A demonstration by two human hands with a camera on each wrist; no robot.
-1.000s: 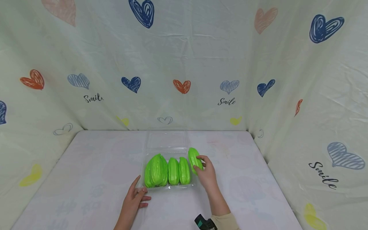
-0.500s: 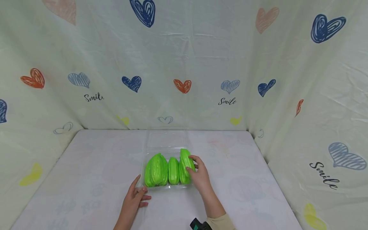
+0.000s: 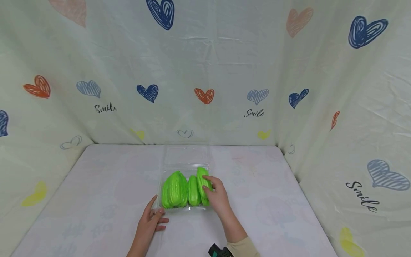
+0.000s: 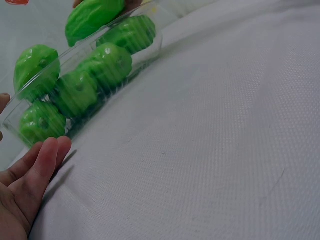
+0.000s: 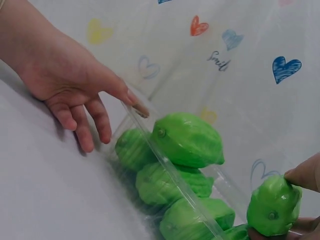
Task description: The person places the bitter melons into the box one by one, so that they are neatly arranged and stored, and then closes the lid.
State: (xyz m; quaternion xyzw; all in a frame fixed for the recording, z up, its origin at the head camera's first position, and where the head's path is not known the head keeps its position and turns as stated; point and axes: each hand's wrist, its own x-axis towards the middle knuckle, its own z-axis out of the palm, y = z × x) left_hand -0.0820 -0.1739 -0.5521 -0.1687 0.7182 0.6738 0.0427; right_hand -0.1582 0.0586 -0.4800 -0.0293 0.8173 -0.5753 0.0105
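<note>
Plainly, from my remote station I see the right hand (image 3: 219, 196) low in the head view, just right of centre, its grip pinching a green gourd (image 3: 201, 176) between thumb and fingers. That gourd is over the right end of the clear container (image 3: 187, 156), whose lid lies open toward the back. At the upper left of my left wrist view, it shows above the rim, over one of the other green gourds (image 3: 175, 189) inside; one of these rests on top of others at the container's left end. The left hand (image 3: 148, 225), lower centre-left of the head view, has its grip spread, thumb touching the container's near-left corner. All this is on the white desk (image 3: 273, 210), with heart-printed cloth (image 3: 205, 53) filling the upper frame. A beige sleeve (image 3: 244, 248) shows at the bottom edge.
</note>
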